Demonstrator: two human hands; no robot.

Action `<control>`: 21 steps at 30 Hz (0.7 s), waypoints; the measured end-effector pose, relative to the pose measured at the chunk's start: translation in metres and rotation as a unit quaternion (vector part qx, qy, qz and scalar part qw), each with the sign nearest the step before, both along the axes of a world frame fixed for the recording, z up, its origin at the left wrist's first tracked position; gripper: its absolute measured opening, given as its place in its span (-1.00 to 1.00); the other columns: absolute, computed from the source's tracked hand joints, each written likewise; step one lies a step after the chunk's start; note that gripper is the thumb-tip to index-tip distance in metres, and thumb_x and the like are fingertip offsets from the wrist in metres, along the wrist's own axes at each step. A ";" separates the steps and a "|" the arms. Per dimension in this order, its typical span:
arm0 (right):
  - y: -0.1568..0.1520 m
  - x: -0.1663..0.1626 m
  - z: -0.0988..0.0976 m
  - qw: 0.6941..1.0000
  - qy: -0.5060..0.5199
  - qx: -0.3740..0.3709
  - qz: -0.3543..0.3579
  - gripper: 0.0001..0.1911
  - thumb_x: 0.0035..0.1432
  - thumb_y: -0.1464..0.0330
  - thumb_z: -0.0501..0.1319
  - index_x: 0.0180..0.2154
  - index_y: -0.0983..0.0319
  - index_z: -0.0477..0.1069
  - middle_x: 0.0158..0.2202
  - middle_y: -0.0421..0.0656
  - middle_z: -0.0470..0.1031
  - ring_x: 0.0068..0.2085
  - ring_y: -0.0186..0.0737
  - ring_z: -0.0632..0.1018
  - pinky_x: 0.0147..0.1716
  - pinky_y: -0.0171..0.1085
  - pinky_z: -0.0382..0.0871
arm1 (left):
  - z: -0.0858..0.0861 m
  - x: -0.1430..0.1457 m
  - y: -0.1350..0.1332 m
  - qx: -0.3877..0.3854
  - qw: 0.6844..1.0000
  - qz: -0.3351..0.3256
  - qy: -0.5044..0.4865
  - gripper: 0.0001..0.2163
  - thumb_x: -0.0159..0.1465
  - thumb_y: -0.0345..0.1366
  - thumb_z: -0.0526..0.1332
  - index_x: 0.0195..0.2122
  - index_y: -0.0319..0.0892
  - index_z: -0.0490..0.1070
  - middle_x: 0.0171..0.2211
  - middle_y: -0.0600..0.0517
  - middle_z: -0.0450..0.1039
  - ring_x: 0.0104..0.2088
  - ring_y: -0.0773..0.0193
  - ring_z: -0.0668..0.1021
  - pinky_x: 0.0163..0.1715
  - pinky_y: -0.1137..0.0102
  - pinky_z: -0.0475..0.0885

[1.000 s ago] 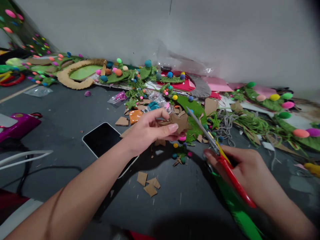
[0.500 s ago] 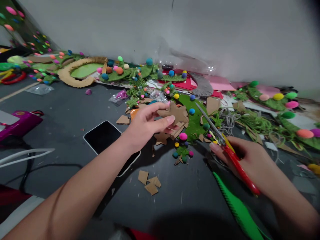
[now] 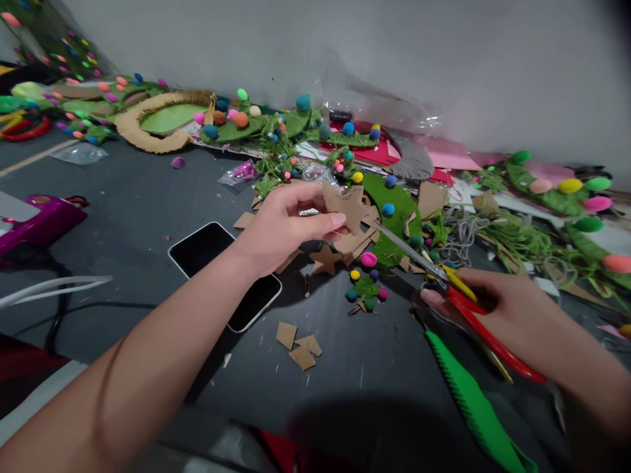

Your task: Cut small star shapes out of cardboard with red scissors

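Between thumb and fingers, my left hand (image 3: 290, 226) pinches a brown cardboard star (image 3: 344, 207), held up above the table. My right hand (image 3: 503, 309) grips a pair of scissors (image 3: 458, 295) with red and yellow handles. Its blades point left, with the tips close to the star's right side. Below the held star lies another cardboard star (image 3: 324, 259) on the table. A small green star with coloured pompoms (image 3: 366, 287) rests in front of it. Under my right hand is a green-handled cutter (image 3: 468, 387), its tip pointing away from me.
A phone (image 3: 202, 253) lies partly under my left forearm. Cardboard scraps (image 3: 299, 345) sit near the front. A purple glue gun (image 3: 44, 223) is at the left. Green pompom wreaths (image 3: 290, 141), a tan ring (image 3: 148, 125) and grey string (image 3: 461, 233) crowd the back, along the wall.
The star in my left hand has turned and now faces me more. The scissors have swung lower and flatter, their tips now near the star. The whole view has shifted slightly.
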State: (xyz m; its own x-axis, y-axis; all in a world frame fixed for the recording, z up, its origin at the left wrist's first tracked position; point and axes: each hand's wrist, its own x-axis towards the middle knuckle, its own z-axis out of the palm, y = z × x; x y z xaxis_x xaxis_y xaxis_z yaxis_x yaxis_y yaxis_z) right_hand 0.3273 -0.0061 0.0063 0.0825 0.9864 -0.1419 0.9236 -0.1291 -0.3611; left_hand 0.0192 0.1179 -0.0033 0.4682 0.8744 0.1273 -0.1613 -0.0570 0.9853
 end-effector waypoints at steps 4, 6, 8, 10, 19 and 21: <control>0.001 0.001 0.001 0.996 -0.014 -0.087 0.002 -0.38 0.10 -0.29 0.31 -0.43 0.15 0.46 -0.57 -0.25 0.42 -0.50 -0.21 0.36 -0.53 -0.27 0.22 | 0.000 0.001 0.001 0.028 0.999 0.014 0.020 -0.91 0.26 -0.30 0.46 -0.25 -0.18 0.65 -0.15 -0.06 0.66 -0.19 0.20 0.66 -0.29 0.37 0.57; 0.001 0.000 0.003 0.995 -0.008 -0.098 0.011 -0.39 0.09 -0.28 0.33 -0.41 0.14 0.48 -0.56 -0.25 0.44 -0.49 -0.20 0.39 -0.50 -0.27 0.25 | -0.002 0.001 0.002 0.026 0.998 0.040 0.027 -0.89 0.23 -0.32 0.48 -0.24 -0.18 0.64 -0.20 -0.03 0.65 -0.24 0.23 0.65 -0.28 0.37 0.56; 0.000 -0.002 0.004 0.994 -0.002 -0.110 0.017 -0.41 0.11 -0.27 0.32 -0.36 0.12 0.52 -0.53 -0.25 0.48 -0.47 -0.18 0.43 -0.47 -0.26 0.28 | -0.004 0.001 0.004 0.018 0.997 0.068 0.024 -0.78 0.17 -0.36 0.52 -0.16 -0.16 0.63 -0.27 0.01 0.65 -0.28 0.25 0.65 -0.25 0.35 0.57; -0.001 -0.004 0.005 0.993 -0.002 -0.116 0.019 -0.41 0.10 -0.29 0.32 -0.34 0.11 0.53 -0.51 -0.24 0.52 -0.47 -0.16 0.47 -0.47 -0.26 0.30 | -0.006 0.001 0.004 0.022 0.996 0.083 0.015 -0.71 0.13 -0.36 0.55 -0.12 -0.14 0.62 -0.33 0.04 0.64 -0.28 0.23 0.66 -0.23 0.33 0.58; 0.000 -0.008 0.004 0.995 -0.021 -0.093 0.031 -0.37 0.06 -0.34 0.30 -0.30 0.09 0.57 -0.46 -0.16 0.60 -0.48 -0.08 0.53 -0.50 -0.23 0.31 | -0.007 0.005 -0.002 0.062 0.995 0.061 0.038 -0.74 0.20 -0.31 0.53 -0.08 -0.17 0.71 -0.14 -0.06 0.68 -0.09 0.09 0.71 0.00 0.20 0.62; 0.000 -0.007 0.003 0.994 -0.021 -0.104 0.026 -0.37 0.06 -0.34 0.29 -0.29 0.07 0.57 -0.47 -0.18 0.59 -0.47 -0.07 0.53 -0.50 -0.23 0.30 | -0.007 0.005 -0.002 0.066 0.995 0.064 0.044 -0.75 0.21 -0.31 0.53 -0.07 -0.15 0.71 -0.14 -0.04 0.69 -0.09 0.10 0.71 0.02 0.19 0.63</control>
